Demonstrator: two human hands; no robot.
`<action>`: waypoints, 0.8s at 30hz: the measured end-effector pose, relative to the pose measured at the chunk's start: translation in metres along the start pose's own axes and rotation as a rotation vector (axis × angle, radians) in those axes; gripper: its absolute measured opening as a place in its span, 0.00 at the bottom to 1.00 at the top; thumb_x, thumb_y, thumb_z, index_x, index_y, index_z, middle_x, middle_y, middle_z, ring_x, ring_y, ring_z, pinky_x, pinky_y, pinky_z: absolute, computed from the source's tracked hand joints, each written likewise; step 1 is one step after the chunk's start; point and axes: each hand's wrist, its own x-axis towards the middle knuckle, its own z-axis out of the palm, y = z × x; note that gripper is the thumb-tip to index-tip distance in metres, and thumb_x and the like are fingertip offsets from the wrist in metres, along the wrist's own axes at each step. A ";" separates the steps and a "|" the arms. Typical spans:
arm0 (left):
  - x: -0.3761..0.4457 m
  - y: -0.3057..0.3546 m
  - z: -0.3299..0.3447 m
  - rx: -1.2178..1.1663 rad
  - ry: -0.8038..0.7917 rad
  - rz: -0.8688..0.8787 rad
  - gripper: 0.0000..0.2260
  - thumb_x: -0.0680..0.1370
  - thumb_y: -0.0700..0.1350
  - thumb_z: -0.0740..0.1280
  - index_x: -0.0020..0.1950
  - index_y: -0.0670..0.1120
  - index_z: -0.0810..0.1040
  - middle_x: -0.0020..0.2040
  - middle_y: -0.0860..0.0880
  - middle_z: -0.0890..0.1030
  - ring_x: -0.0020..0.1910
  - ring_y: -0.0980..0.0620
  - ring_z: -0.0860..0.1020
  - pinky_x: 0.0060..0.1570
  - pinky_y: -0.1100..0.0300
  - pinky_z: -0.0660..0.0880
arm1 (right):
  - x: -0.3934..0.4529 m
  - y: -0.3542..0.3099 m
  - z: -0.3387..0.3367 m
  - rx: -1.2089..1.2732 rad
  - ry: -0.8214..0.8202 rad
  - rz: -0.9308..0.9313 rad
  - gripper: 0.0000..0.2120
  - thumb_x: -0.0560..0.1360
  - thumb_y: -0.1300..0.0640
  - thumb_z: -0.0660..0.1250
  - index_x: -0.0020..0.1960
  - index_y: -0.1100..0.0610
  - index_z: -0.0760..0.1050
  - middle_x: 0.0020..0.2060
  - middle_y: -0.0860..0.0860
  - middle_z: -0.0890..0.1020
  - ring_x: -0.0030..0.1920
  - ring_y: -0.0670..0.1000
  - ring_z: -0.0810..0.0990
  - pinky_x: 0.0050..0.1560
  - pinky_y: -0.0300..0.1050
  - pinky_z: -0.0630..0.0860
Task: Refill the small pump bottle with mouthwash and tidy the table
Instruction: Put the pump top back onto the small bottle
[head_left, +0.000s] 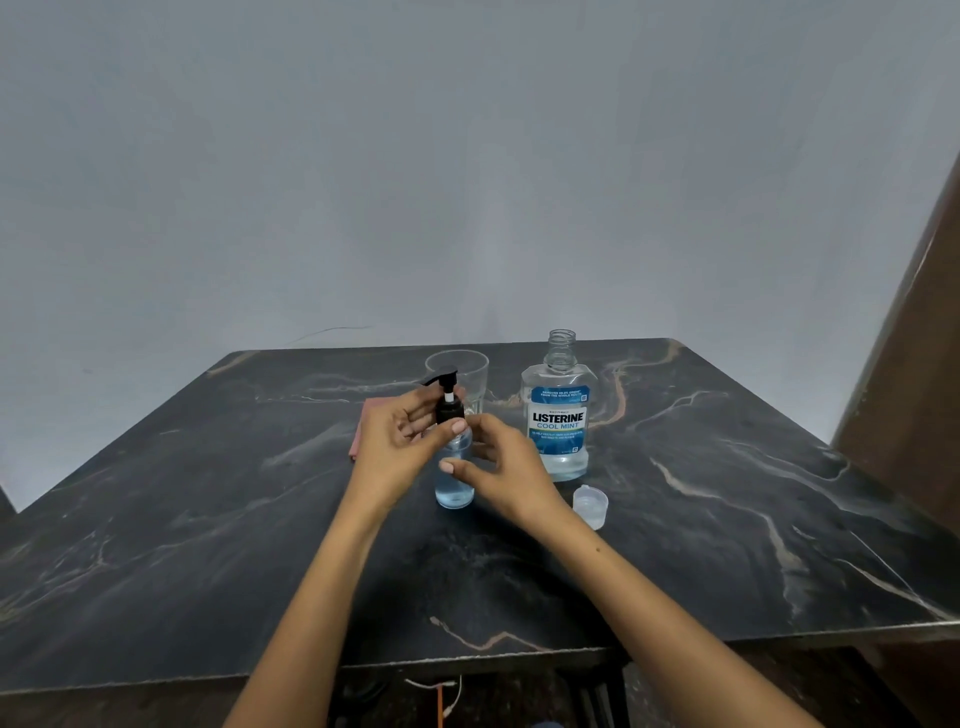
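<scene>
Black marble-patterned desk (208, 545) carries all items. The small pump bottle (455, 488) stands upright near the desk centre and serves as the landmark; pale blue liquid fills its lower part. Its black pump head (445, 395) sits on the neck, nozzle pointing left.

The left hand (400, 441) grips the black pump collar, thumb and fingers curled around it. The right hand (498, 467) is positioned at the right side of the bottle body, fingers curled toward it with the thumb tip at the front of the bottle; whether the fingers actually clamp the body cannot be told.

The mouthwash bottle (558, 421) stands upright to the right of the pump bottle, just beyond the right hand, uncapped, with blue liquid low in its body. Its clear cap (590, 506) rests on the desk to the right of the pump bottle, nearer the viewer than the mouthwash bottle. A clear drinking glass (467, 374) stands directly behind the pump bottle. A pink cloth (358, 431) lies behind and left of the pump bottle, partly hidden by the left hand.
</scene>
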 end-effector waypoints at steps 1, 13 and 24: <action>-0.004 -0.001 0.002 0.056 0.026 0.011 0.21 0.72 0.34 0.71 0.64 0.40 0.75 0.59 0.46 0.81 0.60 0.51 0.79 0.60 0.60 0.75 | -0.001 -0.001 0.002 -0.016 0.008 -0.005 0.23 0.71 0.55 0.73 0.64 0.55 0.71 0.59 0.53 0.79 0.61 0.51 0.77 0.61 0.42 0.74; -0.056 0.002 0.048 0.390 0.355 0.323 0.13 0.72 0.34 0.71 0.54 0.44 0.77 0.49 0.48 0.77 0.48 0.58 0.76 0.49 0.72 0.69 | -0.034 -0.007 -0.032 -0.192 0.109 -0.076 0.20 0.70 0.62 0.74 0.60 0.60 0.77 0.55 0.53 0.83 0.56 0.48 0.81 0.60 0.45 0.77; 0.004 0.009 0.100 0.342 0.144 0.382 0.25 0.76 0.43 0.68 0.71 0.44 0.63 0.71 0.46 0.65 0.71 0.53 0.61 0.67 0.73 0.56 | -0.082 0.018 -0.105 -0.496 0.102 0.125 0.26 0.61 0.36 0.74 0.56 0.44 0.75 0.49 0.40 0.82 0.51 0.39 0.80 0.54 0.45 0.77</action>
